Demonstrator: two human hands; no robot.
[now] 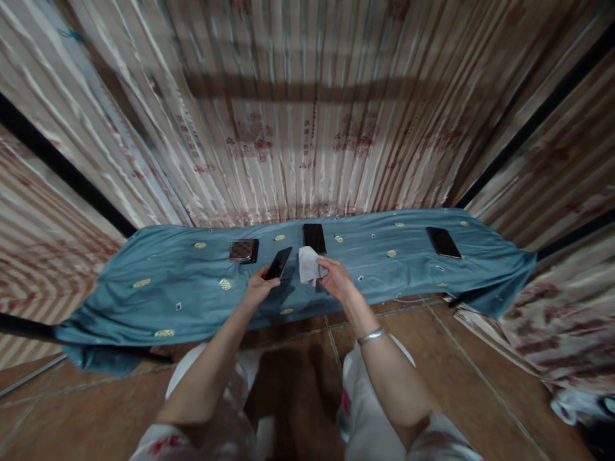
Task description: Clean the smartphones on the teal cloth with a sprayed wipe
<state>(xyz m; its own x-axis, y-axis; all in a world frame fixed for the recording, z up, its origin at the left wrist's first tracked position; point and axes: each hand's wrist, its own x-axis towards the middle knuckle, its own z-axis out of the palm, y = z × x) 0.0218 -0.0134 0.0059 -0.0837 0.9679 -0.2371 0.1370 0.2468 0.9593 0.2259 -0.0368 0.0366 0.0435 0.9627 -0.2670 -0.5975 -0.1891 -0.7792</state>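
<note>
My left hand grips a dark smartphone by its lower end, tilted above the blue cloth. To the right of it, my right hand pinches a crumpled white cloth or tissue, held apart from the phone. Just behind the white piece lies a flat black object, partly covered by it from this angle. A small dark box or wallet with a blurred-out top rests left of the phone. Far to the right, another dark phone lies flat on the cloth.
A blue patterned cloth covers the long, narrow surface before me. Striped curtains hang close behind and at both sides. Dark poles slant along the left and right. Brown floor tiles show below, with white items at lower right.
</note>
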